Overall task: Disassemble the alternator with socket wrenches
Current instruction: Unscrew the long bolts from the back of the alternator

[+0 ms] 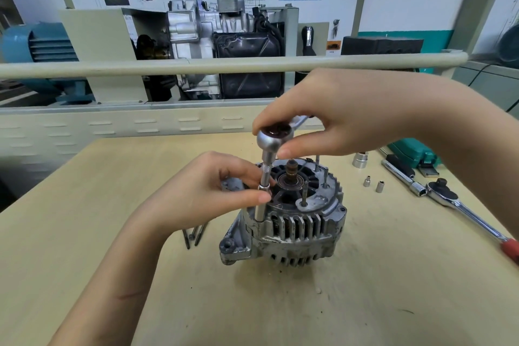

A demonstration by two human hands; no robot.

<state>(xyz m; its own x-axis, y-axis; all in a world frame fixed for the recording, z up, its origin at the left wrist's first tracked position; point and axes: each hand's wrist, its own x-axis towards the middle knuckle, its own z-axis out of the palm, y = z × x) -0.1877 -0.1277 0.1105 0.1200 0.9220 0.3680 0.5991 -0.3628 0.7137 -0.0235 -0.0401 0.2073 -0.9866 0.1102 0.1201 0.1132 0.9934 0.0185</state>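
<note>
A grey alternator [292, 222] stands on the wooden bench, open end up, with its shaft [291, 170] and several studs showing. A small ratchet wrench [271, 139] with an extension bar and socket [262, 194] stands upright on the housing's left rim. My right hand [337, 115] grips the ratchet head between thumb and fingers. My left hand [213, 188] pinches the extension bar partway down. The ratchet's handle is mostly hidden under my right hand.
Long bolts [193, 234] lie left of the alternator. To the right are a large socket [360, 159], two small sockets [373, 184], a big ratchet with a red grip [449, 199] and a green tool case [412, 153]. A rail and engine display stand behind the bench.
</note>
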